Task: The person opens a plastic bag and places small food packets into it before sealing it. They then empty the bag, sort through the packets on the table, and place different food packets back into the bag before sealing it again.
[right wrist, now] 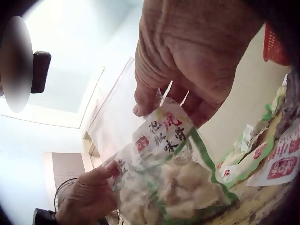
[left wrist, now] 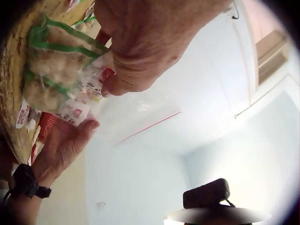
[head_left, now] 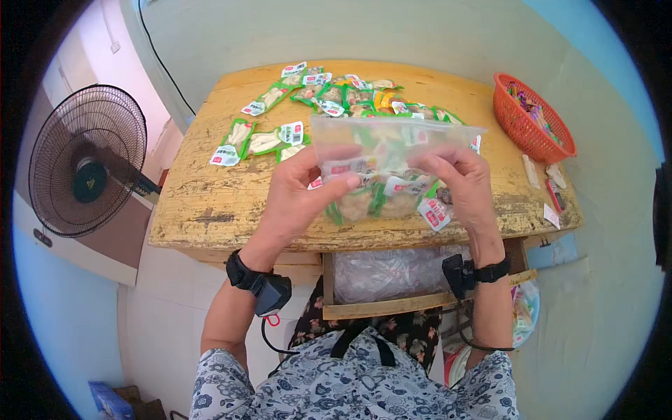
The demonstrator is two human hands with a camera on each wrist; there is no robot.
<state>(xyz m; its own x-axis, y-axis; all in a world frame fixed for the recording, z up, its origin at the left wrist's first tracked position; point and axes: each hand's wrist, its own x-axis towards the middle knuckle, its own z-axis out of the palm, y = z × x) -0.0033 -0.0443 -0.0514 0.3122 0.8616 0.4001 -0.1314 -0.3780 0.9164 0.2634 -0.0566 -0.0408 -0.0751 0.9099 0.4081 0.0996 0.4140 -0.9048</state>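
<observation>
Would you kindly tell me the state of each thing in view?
Clear bag, held up, packets showing through.
Left hand, pinching the bag.
Right hand, pinching the bag.
Loose packets, filled, lying on the table.
Table, surface worn.
Drawer, pulled open, plastic inside.
Red basket, partly filled with wrapped items.
Fan, upright; whether running, I cannot tell.

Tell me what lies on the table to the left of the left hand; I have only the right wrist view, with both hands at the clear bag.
Observer: In the head view, green-edged packets lie on the table, past the left hand and a little to its left.
Operator: Now report what is below the table's front edge.
Observer: A drawer stands open there, with crumpled clear plastic inside.
</observation>
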